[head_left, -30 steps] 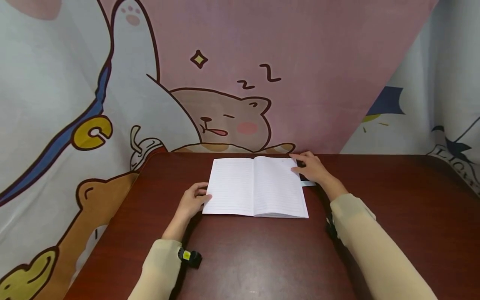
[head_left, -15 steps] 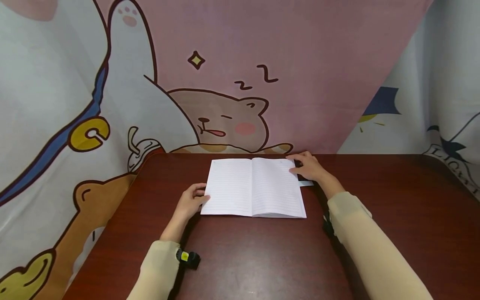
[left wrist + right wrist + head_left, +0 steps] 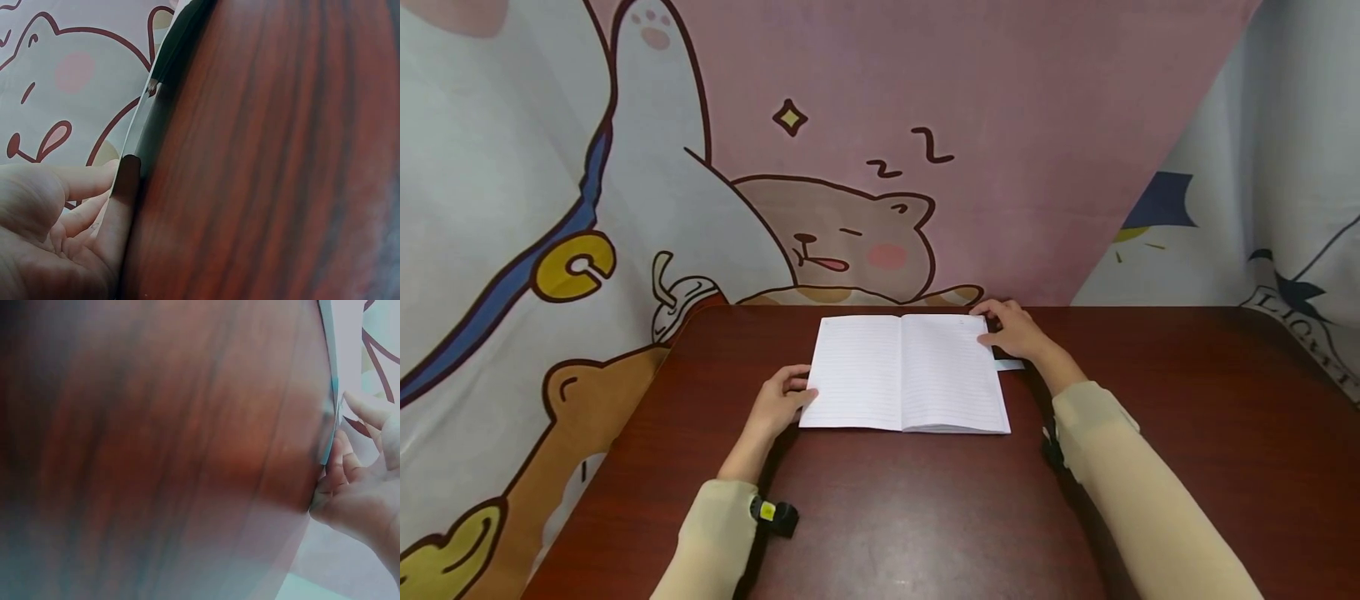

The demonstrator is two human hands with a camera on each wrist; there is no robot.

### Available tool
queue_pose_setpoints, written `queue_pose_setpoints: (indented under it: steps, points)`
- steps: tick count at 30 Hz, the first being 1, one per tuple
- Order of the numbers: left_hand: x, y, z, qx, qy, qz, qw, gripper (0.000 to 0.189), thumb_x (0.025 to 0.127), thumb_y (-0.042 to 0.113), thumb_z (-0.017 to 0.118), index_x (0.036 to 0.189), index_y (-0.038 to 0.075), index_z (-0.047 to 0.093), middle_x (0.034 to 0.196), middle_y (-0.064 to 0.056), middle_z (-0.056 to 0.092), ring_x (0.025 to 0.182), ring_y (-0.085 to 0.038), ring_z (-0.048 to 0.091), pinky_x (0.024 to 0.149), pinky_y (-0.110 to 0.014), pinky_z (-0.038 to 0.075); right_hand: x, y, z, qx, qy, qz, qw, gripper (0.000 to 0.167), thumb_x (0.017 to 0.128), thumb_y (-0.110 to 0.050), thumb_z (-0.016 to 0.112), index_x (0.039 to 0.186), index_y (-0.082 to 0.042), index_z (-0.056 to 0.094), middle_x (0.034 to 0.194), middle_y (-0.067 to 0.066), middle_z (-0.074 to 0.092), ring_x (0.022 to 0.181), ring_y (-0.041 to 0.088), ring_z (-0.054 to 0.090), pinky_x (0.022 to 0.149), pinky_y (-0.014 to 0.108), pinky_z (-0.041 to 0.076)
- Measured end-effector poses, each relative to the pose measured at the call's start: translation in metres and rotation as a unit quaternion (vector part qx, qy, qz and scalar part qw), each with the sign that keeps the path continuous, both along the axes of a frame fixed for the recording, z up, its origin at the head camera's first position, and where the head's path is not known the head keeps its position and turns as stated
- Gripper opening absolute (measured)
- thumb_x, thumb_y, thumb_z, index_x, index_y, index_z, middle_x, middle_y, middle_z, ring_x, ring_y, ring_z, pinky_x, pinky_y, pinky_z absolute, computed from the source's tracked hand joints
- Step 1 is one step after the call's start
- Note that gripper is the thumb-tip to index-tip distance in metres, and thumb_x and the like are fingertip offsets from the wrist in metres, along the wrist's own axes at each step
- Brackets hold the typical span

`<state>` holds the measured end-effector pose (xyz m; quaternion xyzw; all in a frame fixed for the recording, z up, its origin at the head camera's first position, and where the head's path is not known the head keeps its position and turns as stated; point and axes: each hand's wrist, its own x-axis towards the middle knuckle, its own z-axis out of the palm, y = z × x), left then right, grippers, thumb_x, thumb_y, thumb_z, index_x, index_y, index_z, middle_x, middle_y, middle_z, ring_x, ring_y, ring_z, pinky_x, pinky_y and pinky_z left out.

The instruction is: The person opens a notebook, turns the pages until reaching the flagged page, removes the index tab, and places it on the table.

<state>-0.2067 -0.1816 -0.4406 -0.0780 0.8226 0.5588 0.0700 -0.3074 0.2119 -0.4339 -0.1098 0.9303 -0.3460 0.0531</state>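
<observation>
An open notebook (image 3: pixel 861 375) with white ruled pages lies near the far edge of the table. At its left edge my left hand (image 3: pixel 773 406) pinches the pages, thumb on top and fingers partly hidden beneath; the left wrist view shows this hand (image 3: pixel 53 231) from low beside the edge. My right hand (image 3: pixel 1017 333) grips the notebook near its upper right corner, with the thumb over the page. A pale blue strip (image 3: pixel 1009 365) sticks out from under the right side. In the right wrist view the right hand (image 3: pixel 369 478) has its fingertips against the notebook's edge.
The dark red-brown wooden table (image 3: pixel 917 508) extends around the notebook. Right behind it hangs a cloth (image 3: pixel 1037 125) printed with cartoon animals. A small black camera (image 3: pixel 784 518) is strapped to the left wrist.
The head view has swung slightly to the right, so everything appears a little further left. Both hands keep their hold on the notebook, which has not visibly moved on the table.
</observation>
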Motion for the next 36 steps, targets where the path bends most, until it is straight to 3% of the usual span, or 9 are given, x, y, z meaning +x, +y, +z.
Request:
queue_pose_setpoints:
  steps: [14, 26, 33, 36]
  points:
    - [0.0019, 0.0016, 0.0014, 0.005, 0.001, 0.003, 1.0000, 0.047, 0.094, 0.004, 0.065, 0.139, 0.004, 0.053, 0.124, -0.025, 0.062, 0.088, -0.017, 0.064, 0.068, -0.026, 0.054, 0.0040, -0.0035, 0.0060, 0.000, -0.024, -0.032, 0.9992, 0.042, 0.090, -0.012, 0.070, 0.124, 0.010, 0.056, 0.138, 0.032, 0.039, 0.120, 0.046, 0.046, 0.105, 0.056, 0.039]
    - [0.0023, 0.0021, 0.0008, 0.002, 0.006, 0.008, 1.0000, 0.047, 0.094, 0.005, 0.066, 0.139, 0.005, 0.053, 0.124, -0.024, 0.063, 0.086, -0.015, 0.064, 0.068, -0.026, 0.054, 0.0039, -0.0019, 0.0034, -0.026, -0.017, -0.052, 0.9982, 0.033, 0.088, -0.015, 0.072, 0.109, 0.009, 0.064, 0.133, 0.031, 0.044, 0.114, 0.041, 0.045, 0.102, 0.052, 0.038]
    - [0.0023, 0.0029, 0.0018, -0.002, 0.008, 0.007, 0.9999, 0.046, 0.094, 0.004, 0.065, 0.139, 0.004, 0.053, 0.124, -0.025, 0.063, 0.088, -0.017, 0.064, 0.067, -0.027, 0.055, 0.0043, 0.0031, 0.0019, -0.029, 0.000, -0.065, 0.9975, 0.026, 0.088, -0.017, 0.074, 0.104, 0.003, 0.068, 0.101, 0.018, 0.063, 0.093, 0.030, 0.053, 0.080, 0.036, 0.043]
    - [0.0023, 0.0025, 0.0012, -0.001, 0.007, 0.008, 0.9999, 0.046, 0.094, 0.004, 0.065, 0.139, 0.004, 0.053, 0.124, -0.025, 0.063, 0.088, -0.017, 0.064, 0.067, -0.027, 0.055, 0.0042, 0.0043, 0.0017, -0.030, 0.006, -0.066, 0.9973, 0.024, 0.088, -0.018, 0.074, 0.103, 0.001, 0.068, 0.095, 0.014, 0.065, 0.090, 0.027, 0.054, 0.076, 0.031, 0.041]
